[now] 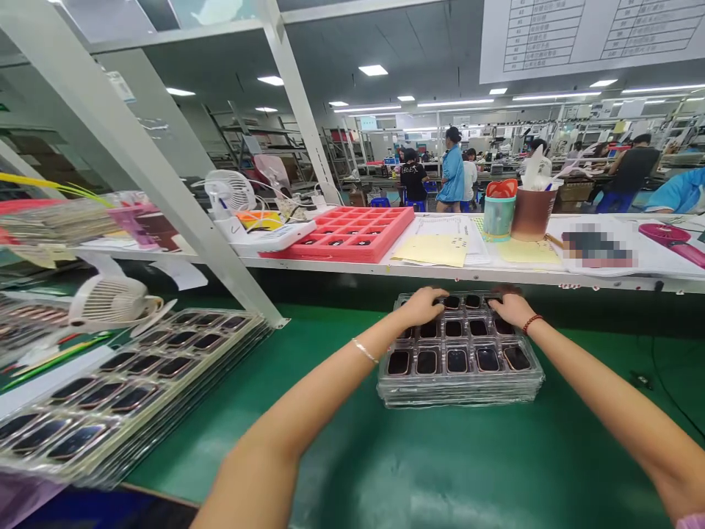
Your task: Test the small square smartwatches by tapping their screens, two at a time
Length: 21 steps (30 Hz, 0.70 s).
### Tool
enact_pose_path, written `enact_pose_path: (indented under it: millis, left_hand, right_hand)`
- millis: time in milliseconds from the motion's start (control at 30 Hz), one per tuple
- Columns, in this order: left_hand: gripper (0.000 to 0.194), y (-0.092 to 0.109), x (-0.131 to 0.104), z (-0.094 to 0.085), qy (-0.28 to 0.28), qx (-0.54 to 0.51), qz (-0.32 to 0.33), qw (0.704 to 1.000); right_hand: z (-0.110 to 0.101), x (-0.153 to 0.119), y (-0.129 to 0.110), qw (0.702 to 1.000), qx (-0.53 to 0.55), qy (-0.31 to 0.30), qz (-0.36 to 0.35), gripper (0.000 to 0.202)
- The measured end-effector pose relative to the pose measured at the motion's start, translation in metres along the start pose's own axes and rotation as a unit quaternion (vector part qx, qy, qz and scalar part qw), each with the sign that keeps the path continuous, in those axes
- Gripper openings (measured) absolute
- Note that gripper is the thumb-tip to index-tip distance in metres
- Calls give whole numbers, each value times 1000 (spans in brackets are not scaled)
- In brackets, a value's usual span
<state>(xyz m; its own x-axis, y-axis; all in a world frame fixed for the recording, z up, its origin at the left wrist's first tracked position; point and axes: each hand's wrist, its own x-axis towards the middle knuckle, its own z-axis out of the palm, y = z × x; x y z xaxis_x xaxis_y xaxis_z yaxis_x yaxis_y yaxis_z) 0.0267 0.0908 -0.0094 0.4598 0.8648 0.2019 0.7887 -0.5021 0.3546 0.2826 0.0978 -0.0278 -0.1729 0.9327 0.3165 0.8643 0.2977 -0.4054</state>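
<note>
A stack of clear plastic trays (460, 393) sits on the green table below the shelf. Its top tray carries rows of dark, rounded-square watch-like pieces (457, 360). My left hand (423, 306) is at the far left of the top tray, fingers curled in and touching it. At the far right of the same tray is my right hand (513, 309), also with bent fingers against it. The fingertips of both are partly hidden and a little blurred. To the left, a larger stack of clear trays (181, 367) holds similar dark pieces.
A white shelf edge (440, 273) runs just behind my hands, bearing a red compartment tray (352, 231), papers and cups (499, 218). A slanting white post (220, 264) stands left. A white fan (107, 303) lies beyond the left stack. Several people work in the background.
</note>
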Motion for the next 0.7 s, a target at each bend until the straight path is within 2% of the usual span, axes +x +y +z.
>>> enact_pose_path:
  millis: [67,167,233,333,400,467,600,667,700]
  left_hand:
    - [26,-19,-27,-17,8,12,-15,1000]
    - [13,-36,-62,-34,9,27,-51,998]
    - [14,-38,-79,-37,6,30,-71,997]
    - [22,-33,-92,-32,21,22,-90,995]
    - [20,-25,-98,-28,39,13,-97,994]
    - [16,-11,-105,-25,55,-10,-93,994]
    - [11,30,-130,-21,116,-98,-66,986]
    - [14,53,-145,-14,123,-153,-42,980]
    - [16,62,-152,-7,101,-195,-25,975]
  right_hand:
    - [0,-3,-14,999,4,-11,-33,25]
    - [11,-8,-54,992,26,-46,-112,18]
    - [22,-12,-85,984,46,-72,-159,13]
    - [37,-17,-120,978,68,-96,-174,10]
    - [38,-22,-131,974,91,-104,-177,7]
    - [31,-32,-133,968,124,-111,-185,8]
    - [3,-76,-126,949,218,-132,-185,6]
    - [-9,-107,-118,885,398,-196,-141,4]
    - [-12,-123,-112,854,450,-236,-108,6]
